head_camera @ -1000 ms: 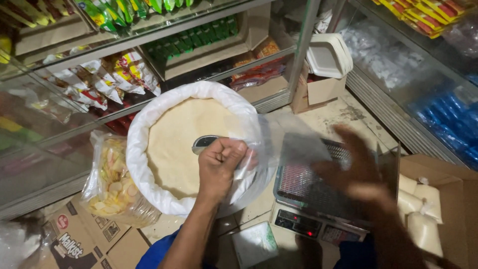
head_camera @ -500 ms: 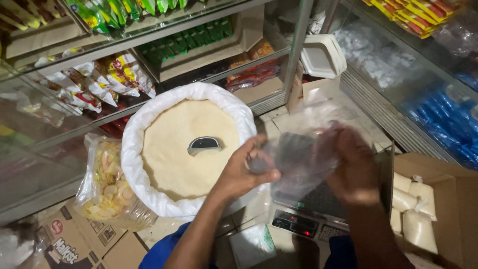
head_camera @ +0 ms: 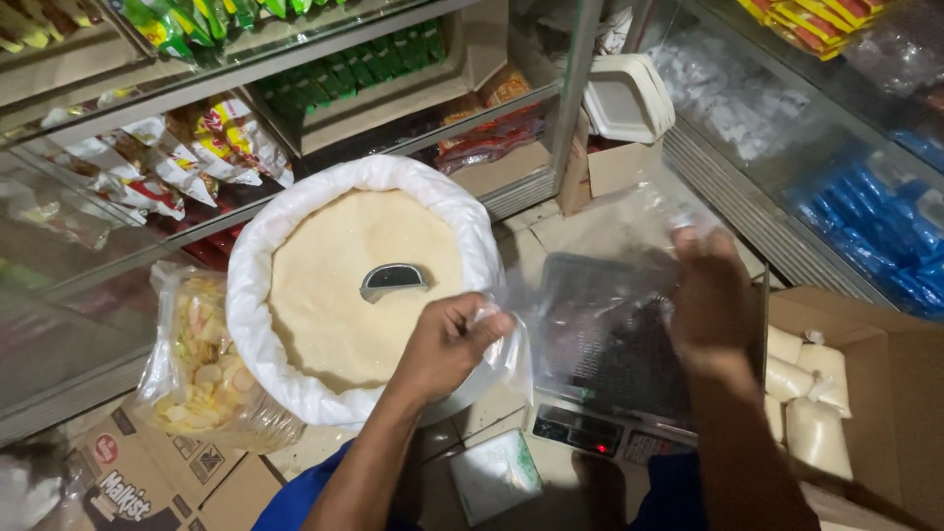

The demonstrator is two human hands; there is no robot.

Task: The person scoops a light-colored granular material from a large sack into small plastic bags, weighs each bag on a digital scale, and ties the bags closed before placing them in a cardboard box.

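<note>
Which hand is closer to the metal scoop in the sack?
Left. The left hand is just below and right of the scoop, at the sack rim, gripping the clear bag. The right hand holds the bag farther right, over the scale.

Bare forearms, blue clothing below

— We see the scale only through the clear plastic bag; its platform is smeared and its display too small to read.

— Our right hand is blurred. The scoop lies half buried in the sack, and the carton runs off the frame's edge.
</note>
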